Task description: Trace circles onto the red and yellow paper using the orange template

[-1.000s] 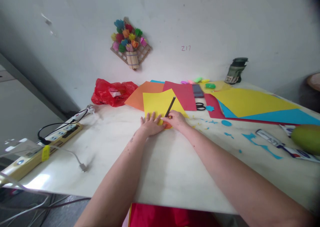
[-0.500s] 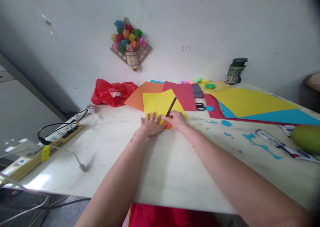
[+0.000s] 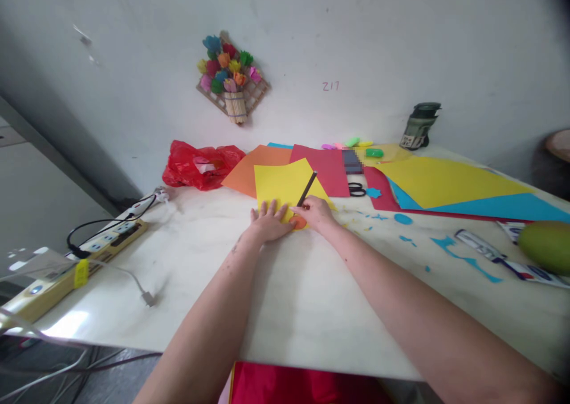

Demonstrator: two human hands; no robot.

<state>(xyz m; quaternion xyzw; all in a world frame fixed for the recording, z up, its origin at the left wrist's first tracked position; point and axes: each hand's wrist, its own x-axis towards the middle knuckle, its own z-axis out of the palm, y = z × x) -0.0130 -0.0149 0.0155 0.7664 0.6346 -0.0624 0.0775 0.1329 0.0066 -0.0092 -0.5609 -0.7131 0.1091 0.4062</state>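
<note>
Paper (image 3: 285,181), one flat yellow sheet, one orange disc (image 3: 298,222) on it, my left hand (image 3: 268,222) spread, my right hand (image 3: 317,213) pinching one slim dark pen (image 3: 307,188).

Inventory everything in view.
sheets: several, yellow, orange, red, blue, centre to right
pen: 1, dark, right hand
disc: 1, orange, by left hand
bag: 1, red, back left
scissors: 1, black, right
star: 1, blue, by scissors
scraps: several, mostly blue, right
sticks: 5, mixed, back
blurred item: 1, dark, back
bottle: 1, green, back right
tubes: several, mostly white, right
fruit: 1, green, right
power strip: 1, cream, left
cables: several, mixed, left
ornament: 1, multicoloured, wall
writing: 1, red, wall
table: 1, white, centre
cloth: 1, red, bottom
left hand: 1, bare, on sheet
right hand: 1, bare, holding pen
</note>
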